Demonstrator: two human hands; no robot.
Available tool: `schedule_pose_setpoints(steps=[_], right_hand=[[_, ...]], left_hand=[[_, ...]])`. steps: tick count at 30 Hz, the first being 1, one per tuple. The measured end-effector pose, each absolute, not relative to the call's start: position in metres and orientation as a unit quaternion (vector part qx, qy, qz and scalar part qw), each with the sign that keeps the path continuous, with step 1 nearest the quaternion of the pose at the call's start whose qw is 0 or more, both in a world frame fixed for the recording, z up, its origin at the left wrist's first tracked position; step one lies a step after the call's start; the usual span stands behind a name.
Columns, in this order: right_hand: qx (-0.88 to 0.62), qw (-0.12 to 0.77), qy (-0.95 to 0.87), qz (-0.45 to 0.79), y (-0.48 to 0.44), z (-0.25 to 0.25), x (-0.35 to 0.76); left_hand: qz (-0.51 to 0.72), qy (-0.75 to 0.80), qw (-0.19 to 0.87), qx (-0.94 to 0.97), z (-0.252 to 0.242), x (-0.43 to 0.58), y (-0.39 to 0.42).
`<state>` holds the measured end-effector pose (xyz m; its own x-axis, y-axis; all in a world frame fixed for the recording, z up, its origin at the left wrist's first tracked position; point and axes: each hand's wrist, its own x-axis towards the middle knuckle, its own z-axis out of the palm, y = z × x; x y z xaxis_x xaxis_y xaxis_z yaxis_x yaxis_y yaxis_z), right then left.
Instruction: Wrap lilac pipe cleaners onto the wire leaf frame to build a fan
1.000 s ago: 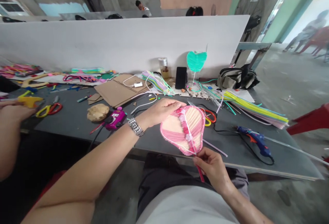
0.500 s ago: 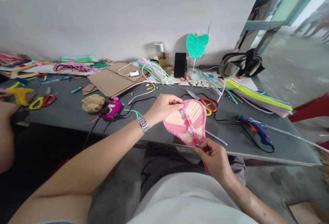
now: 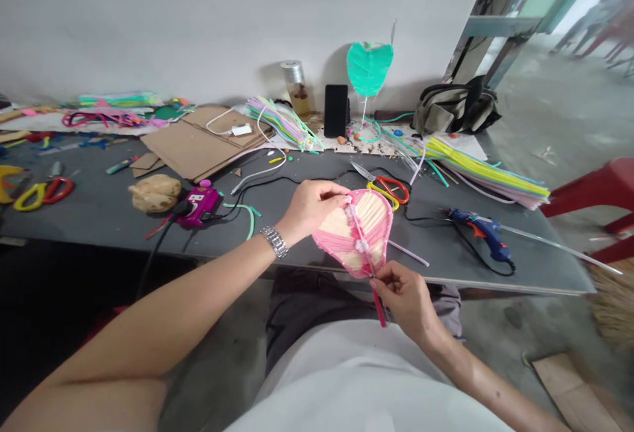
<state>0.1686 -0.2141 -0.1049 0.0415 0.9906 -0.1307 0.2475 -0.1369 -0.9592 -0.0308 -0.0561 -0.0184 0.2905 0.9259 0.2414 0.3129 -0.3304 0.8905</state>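
A pink heart-shaped fan (image 3: 354,234) of pipe cleaners over a cream face hangs above the table's front edge. My left hand (image 3: 310,206) grips its upper left rim, fingers closed on it, a metal watch on the wrist. My right hand (image 3: 401,296) pinches the fan's pink handle at the bottom tip. A pale pink strip with small flowers runs down the fan's middle.
On the dark table (image 3: 99,211) lie a blue glue gun (image 3: 478,234), a purple glue gun (image 3: 198,202), red and yellow scissors (image 3: 389,189), cardboard (image 3: 198,144), pipe-cleaner bundles (image 3: 485,178), a phone (image 3: 335,109), a green fan (image 3: 369,69) and a bag (image 3: 458,108). Red chair (image 3: 604,201) at right.
The view has dropped and shifted, so the neighbour's arm at the left has left the picture. Both hands keep hold of the fan, which sits slightly lower and more edge-on.
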Motion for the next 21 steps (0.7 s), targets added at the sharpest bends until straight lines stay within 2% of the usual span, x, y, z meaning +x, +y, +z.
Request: schedule_pose_setpoints(steps=[8, 15, 21], right_hand=[[-0.591, 0.431, -0.377, 0.567, -0.211, -0.092, 0.169], [-0.595, 0.432, -0.375, 0.565, -0.209, -0.092, 0.166], [-0.593, 0.434, -0.408, 0.542, -0.211, -0.095, 0.165]], left_hand=[[0.405, 0.433, 0.351, 0.725, -0.021, -0.027, -0.061], [0.366, 0.466, 0.342, 0.73, -0.017, -0.025, -0.062], [0.391, 0.477, 0.408, 0.673, -0.02, -0.025, -0.054]])
